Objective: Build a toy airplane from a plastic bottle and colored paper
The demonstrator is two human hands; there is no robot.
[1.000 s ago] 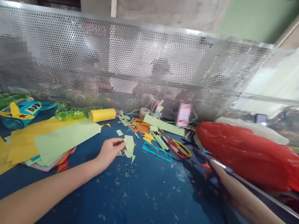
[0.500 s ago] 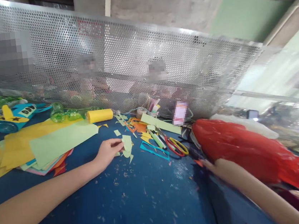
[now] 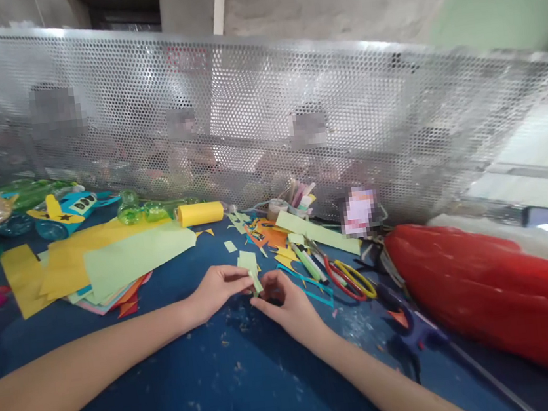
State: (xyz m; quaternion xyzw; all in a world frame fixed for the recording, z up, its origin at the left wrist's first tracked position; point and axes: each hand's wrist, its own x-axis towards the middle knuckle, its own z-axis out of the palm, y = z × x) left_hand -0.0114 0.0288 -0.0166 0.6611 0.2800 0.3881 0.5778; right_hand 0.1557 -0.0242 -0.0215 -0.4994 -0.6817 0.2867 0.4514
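Observation:
My left hand (image 3: 217, 288) pinches a small light green paper cut-out (image 3: 248, 264) just above the blue table (image 3: 254, 379). My right hand (image 3: 288, 306) has come in beside it, fingers curled, its fingertips touching the lower end of the same green piece. Right of my hands lie a cyan paper outline (image 3: 313, 287), green markers (image 3: 309, 262) and red and yellow scissors (image 3: 349, 277). Small paper scraps dot the table around my hands.
A stack of yellow, green and orange paper sheets (image 3: 112, 263) lies at the left, with a yellow roll (image 3: 200, 213), green bottles (image 3: 130, 208) and a paper plane (image 3: 69, 208) behind. A red plastic bag (image 3: 492, 296) fills the right. A perforated metal screen (image 3: 264, 121) closes the far edge.
My right hand moved from the table's right edge by the red bag over to the green cut-out, meeting my left hand. The view shifted slightly to the left.

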